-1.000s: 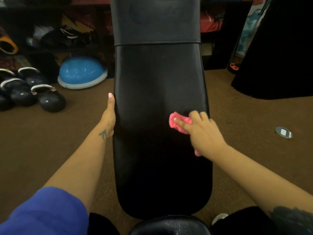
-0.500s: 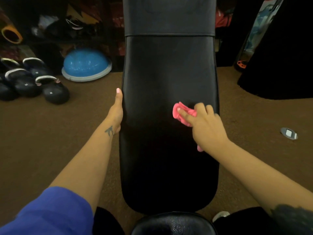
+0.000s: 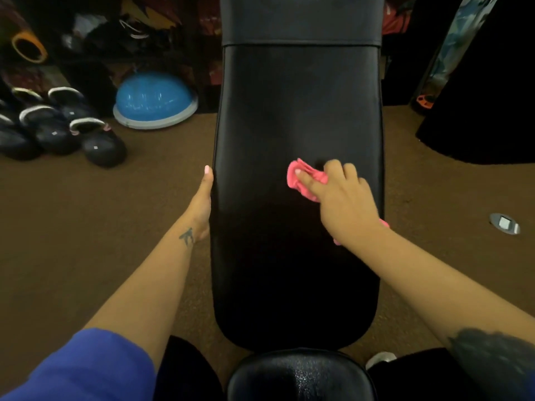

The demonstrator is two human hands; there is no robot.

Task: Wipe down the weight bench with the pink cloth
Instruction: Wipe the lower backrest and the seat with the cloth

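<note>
Pink cloth [image 3: 304,178], bunched, lies on the black padded worktop [image 3: 298,117] of the weight bench, right of centre. The right hand [image 3: 343,198] covers it, its grip closed round the cloth with fingers curled; fabric protrudes at the hand's 10 o'clock and again at 5 o'clock beside the wrist. The left hand [image 3: 202,201], fingers straight, rests against the worktop's left edge. Blue balance dome [image 3: 155,98] and kettlebells [image 3: 58,128] stand on the floor at 10 o'clock.

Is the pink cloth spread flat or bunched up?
Bunched up: the pink cloth shows folds under the right hand on the bench.
</note>
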